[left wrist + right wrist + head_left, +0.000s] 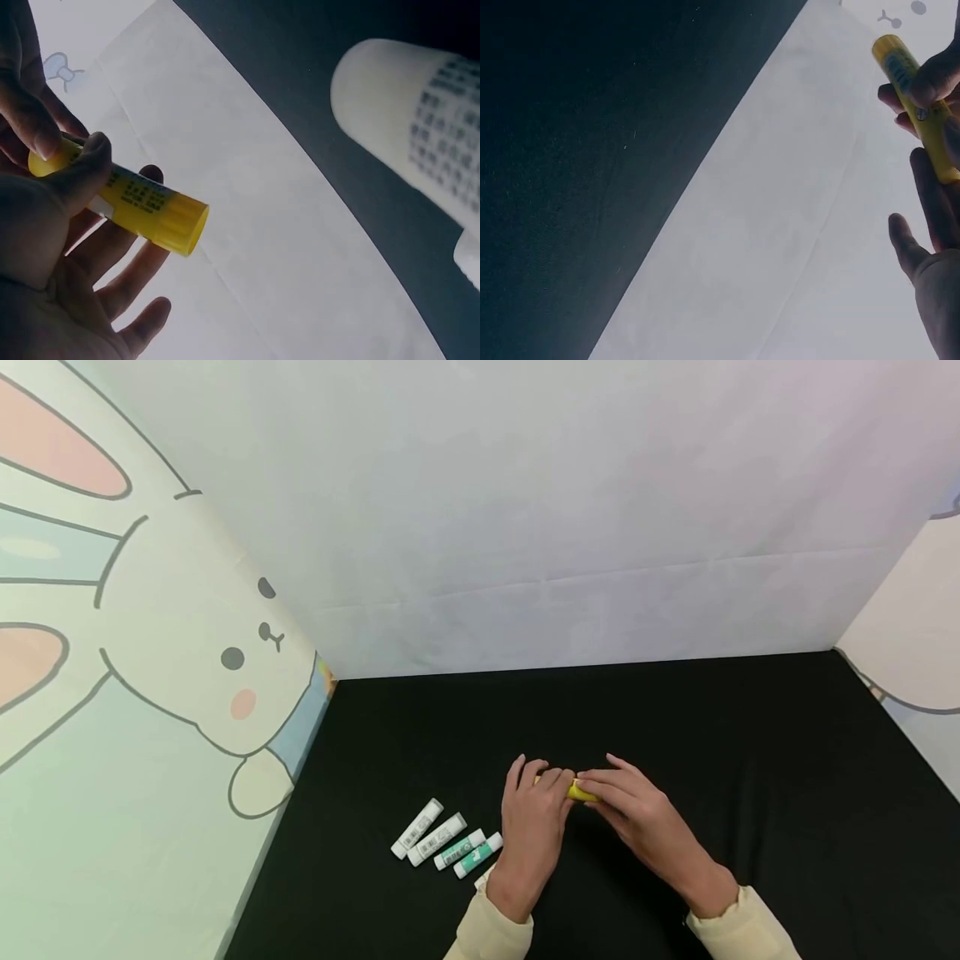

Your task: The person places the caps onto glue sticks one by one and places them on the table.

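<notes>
A yellow glue stick [582,792] is held between both hands over the black table, mostly covered by fingers in the head view. My left hand [531,827] pinches it, thumb on one side and fingers behind. In the left wrist view the glue stick [139,206] slants down to the right, its broad ribbed end past the left fingers. My right hand [651,822] pinches the opposite end with thumb and fingertips. The right wrist view shows the glue stick [893,63] at the upper right, printed label partly covered by a thumb.
Left of my left hand, several tubes lie slanted in a row on the black table [360,743]: white tubes [437,839] and green-and-white ones [460,849]. Another tube [483,878] is partly behind the left wrist. Pale cloth walls [570,510] enclose the table's back and sides.
</notes>
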{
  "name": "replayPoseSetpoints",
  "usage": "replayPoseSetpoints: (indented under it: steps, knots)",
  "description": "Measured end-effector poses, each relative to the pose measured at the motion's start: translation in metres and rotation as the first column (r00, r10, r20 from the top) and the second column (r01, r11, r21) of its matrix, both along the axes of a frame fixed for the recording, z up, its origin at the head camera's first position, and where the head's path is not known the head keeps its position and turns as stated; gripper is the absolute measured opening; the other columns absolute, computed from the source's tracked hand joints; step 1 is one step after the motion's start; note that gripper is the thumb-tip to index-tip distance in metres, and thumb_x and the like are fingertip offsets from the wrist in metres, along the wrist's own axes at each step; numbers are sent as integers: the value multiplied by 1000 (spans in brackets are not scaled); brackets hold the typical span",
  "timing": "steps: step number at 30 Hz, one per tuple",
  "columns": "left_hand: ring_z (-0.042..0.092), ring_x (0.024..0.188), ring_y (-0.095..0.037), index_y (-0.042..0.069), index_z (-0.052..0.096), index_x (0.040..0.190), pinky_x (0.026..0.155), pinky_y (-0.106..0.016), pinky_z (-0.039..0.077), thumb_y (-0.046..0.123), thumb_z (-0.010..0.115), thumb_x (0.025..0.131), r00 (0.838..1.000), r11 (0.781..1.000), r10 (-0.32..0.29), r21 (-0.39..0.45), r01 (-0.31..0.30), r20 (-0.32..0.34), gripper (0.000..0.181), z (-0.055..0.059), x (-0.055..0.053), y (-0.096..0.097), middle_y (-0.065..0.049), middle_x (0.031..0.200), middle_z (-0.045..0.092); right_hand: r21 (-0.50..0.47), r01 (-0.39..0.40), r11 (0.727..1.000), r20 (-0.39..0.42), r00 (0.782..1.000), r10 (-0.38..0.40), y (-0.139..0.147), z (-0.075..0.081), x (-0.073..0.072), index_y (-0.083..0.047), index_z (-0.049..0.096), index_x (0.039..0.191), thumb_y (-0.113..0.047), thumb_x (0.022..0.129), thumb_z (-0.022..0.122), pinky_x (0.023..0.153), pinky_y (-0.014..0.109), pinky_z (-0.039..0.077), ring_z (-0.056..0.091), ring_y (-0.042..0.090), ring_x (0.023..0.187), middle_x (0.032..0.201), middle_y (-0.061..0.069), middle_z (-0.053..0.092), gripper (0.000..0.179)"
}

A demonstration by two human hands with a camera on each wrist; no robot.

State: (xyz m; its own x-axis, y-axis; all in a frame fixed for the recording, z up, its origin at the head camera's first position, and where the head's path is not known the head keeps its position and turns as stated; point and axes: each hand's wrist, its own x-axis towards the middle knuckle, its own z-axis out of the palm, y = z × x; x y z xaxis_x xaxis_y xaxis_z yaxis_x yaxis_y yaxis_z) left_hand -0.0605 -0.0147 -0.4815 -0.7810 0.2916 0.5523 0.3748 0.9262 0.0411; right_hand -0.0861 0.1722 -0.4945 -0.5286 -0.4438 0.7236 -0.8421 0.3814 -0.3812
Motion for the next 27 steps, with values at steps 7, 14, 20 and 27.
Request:
replayPoseSetpoints:
  steps: [7, 14, 20, 27]
  knots:
    - [65, 113, -17, 20, 80, 110, 117, -46, 45, 26, 91, 85, 1000, 1000, -1, -5, 1, -26, 29, 2, 2, -1, 9, 106, 79, -6, -8, 1000, -42, 999, 8, -1, 1, 1, -3, 79, 116, -33, 112, 48, 126, 32, 32, 74, 27, 104, 117, 11, 77, 43]
    - [64, 113, -18, 20, 77, 111, 119, -50, 42, 25, 88, 87, 1000, 1000, -14, 4, 14, -17, 26, 3, 7, -3, 8, 106, 78, -61, -32, 998, -111, 993, 25, -6, 2, 4, -2, 79, 116, -27, 113, 50, 126, 36, 31, 74, 27, 99, 115, 12, 77, 39]
    - [66, 112, -18, 19, 75, 109, 119, -60, 39, 20, 89, 86, 998, 998, -56, 32, 56, 0, 27, 3, 10, -5, 6, 105, 78, -83, -31, 996, -103, 994, 22, -9, 0, 7, -2, 79, 115, -26, 112, 51, 127, 42, 30, 74, 27, 98, 114, 13, 77, 37]
    - [67, 110, -19, 14, 72, 104, 114, -69, 40, 12, 90, 84, 992, 989, -127, 80, 128, -18, 27, 2, 11, -7, 3, 99, 76, -129, -24, 991, -107, 994, 10, -11, -2, 10, -3, 80, 112, -26, 111, 53, 127, 46, 28, 75, 26, 95, 112, 11, 77, 36]
